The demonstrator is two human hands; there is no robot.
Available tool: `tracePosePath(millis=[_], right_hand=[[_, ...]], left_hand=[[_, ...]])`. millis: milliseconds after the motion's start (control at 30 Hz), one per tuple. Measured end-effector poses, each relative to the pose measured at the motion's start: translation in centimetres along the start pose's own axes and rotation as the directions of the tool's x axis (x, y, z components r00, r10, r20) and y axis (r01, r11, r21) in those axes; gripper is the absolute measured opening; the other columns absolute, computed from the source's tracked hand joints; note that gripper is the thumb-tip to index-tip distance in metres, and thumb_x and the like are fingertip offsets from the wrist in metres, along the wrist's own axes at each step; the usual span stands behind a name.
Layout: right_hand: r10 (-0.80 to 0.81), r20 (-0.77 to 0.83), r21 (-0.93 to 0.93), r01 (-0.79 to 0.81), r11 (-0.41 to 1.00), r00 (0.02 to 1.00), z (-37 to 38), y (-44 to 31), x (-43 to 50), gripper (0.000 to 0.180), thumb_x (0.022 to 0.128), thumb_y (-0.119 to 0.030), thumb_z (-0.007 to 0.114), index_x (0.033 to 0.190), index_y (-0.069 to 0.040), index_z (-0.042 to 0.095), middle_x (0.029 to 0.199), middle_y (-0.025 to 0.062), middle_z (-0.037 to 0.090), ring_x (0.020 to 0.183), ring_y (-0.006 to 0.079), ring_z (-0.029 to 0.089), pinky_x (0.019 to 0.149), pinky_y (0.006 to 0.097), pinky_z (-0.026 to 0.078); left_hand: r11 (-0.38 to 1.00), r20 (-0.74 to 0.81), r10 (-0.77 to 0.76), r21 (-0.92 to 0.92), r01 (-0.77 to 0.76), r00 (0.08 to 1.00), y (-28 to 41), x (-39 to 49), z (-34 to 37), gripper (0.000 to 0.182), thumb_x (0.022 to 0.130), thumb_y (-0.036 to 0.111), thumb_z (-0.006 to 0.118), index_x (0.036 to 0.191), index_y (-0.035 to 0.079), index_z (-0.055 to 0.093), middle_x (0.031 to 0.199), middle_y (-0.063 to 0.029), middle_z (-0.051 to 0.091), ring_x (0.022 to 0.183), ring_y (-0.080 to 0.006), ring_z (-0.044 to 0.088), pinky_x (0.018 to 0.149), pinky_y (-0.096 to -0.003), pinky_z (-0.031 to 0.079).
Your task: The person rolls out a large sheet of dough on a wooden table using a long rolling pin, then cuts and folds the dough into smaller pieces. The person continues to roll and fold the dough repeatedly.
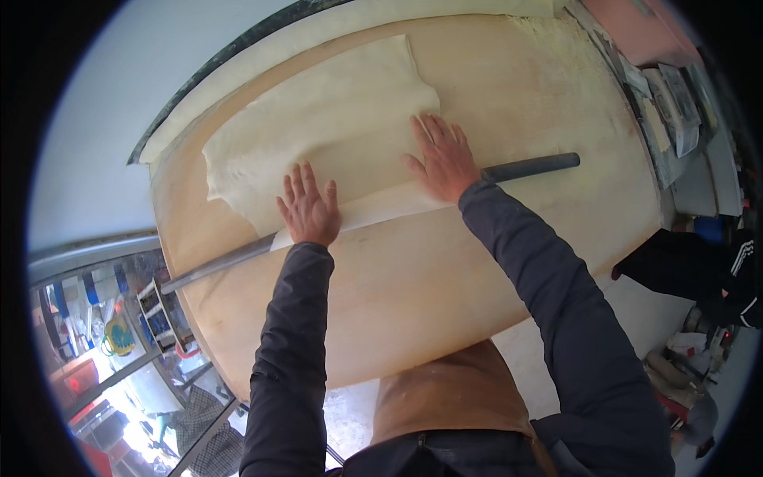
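Note:
A wide, pale sheet of dough (pixel 334 125) lies on the wooden board (pixel 381 298), its left and right edges uneven. Its near edge is wrapped around a long dark rolling pin (pixel 530 167), which runs slantwise across the board. Both bare ends of the pin stick out of the wrap. My left hand (pixel 310 206) rests palm down over the left part of the wrapped pin, fingers spread towards the sheet. Further right, my right hand (pixel 444 158) lies flat over the wrap and the dough near its right edge, fingers apart.
Loose flour (pixel 554 45) dusts the board's far right corner. Containers and papers (pixel 673 107) stand along the right side, below a pink surface (pixel 644 30). A person in black (pixel 685 268) is at the right. Glass panes (pixel 119 358) border the left, near a small ladder-like rack (pixel 161 316).

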State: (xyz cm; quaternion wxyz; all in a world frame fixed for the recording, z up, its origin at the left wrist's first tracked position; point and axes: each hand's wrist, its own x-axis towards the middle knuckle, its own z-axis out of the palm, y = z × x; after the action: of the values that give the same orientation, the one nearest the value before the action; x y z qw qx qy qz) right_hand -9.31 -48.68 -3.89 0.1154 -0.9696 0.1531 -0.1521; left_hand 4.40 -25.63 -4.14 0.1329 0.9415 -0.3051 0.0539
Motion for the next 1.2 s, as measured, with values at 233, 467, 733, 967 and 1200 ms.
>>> tracePosePath(millis=[233, 467, 733, 967, 1200], right_hand=[[-0.186, 0.081, 0.159, 0.172, 0.972, 0.979, -3.3, -2.8, -15.6, 0.063, 0.083, -0.029, 0.07, 0.139, -0.007, 0.05, 0.135, 0.016, 0.051, 0.128, 0.0325, 0.046, 0.108, 0.0524, 0.034], [-0.222, 0.068, 0.331, 0.188, 0.925, 0.973, -5.6, -7.9, -19.5, 0.044, 0.082, -0.022, 0.071, 0.124, -0.011, 0.062, 0.124, 0.0137, 0.056, 0.117, 0.032, 0.053, 0.1, 0.0479, 0.043], [-0.101, 0.248, 0.367, 0.003, 0.93, 0.964, -6.5, -10.3, -27.9, 0.039, 0.076, -0.017, 0.076, 0.113, -0.011, 0.066, 0.109, 0.0062, 0.061, 0.105, 0.0283, 0.058, 0.09, 0.0423, 0.048], [0.011, 0.426, 0.449, -0.222, 0.866, 0.905, -8.7, -11.0, -28.6, 0.043, 0.069, -0.015, 0.081, 0.109, -0.008, 0.068, 0.108, 0.0067, 0.062, 0.103, 0.0305, 0.058, 0.088, 0.0425, 0.049], [0.057, 0.16, 0.357, -0.111, 0.927, 0.986, -7.1, -6.8, -22.2, 0.049, 0.075, -0.029, 0.078, 0.117, -0.008, 0.064, 0.118, 0.0133, 0.06, 0.111, 0.0341, 0.056, 0.098, 0.0469, 0.044]], left_hand=[[0.988, 0.184, 0.146, -0.071, -0.135, 0.972, -3.4, -15.8, -3.3, 0.073, 0.078, 0.028, 0.07, 0.143, 0.006, 0.043, 0.142, -0.0148, 0.047, 0.139, -0.0338, 0.037, 0.118, -0.0591, 0.014], [0.996, 0.155, 0.089, 0.014, -0.092, 0.984, -2.8, -19.8, -6.5, 0.036, 0.066, 0.001, 0.06, 0.102, 0.004, 0.056, 0.104, -0.015, 0.055, 0.105, -0.0366, 0.051, 0.093, -0.047, 0.04], [0.974, 0.35, 0.21, -0.161, -0.162, 0.913, -1.1, -26.3, -6.7, 0.028, 0.067, 0.0, 0.06, 0.094, 0.006, 0.055, 0.093, -0.0112, 0.054, 0.094, -0.0342, 0.053, 0.075, -0.0451, 0.041], [0.948, 0.471, 0.245, -0.299, -0.108, 0.847, 0.4, -26.4, -8.0, 0.029, 0.064, -0.001, 0.058, 0.093, 0.005, 0.055, 0.094, -0.0132, 0.053, 0.096, -0.0361, 0.052, 0.075, -0.0462, 0.043], [0.923, 0.267, 0.157, -0.383, -0.045, 0.951, -2.3, -23.1, -8.8, 0.044, 0.062, -0.003, 0.058, 0.105, 0.004, 0.059, 0.103, -0.0155, 0.056, 0.1, -0.0379, 0.053, 0.084, -0.0464, 0.044]])
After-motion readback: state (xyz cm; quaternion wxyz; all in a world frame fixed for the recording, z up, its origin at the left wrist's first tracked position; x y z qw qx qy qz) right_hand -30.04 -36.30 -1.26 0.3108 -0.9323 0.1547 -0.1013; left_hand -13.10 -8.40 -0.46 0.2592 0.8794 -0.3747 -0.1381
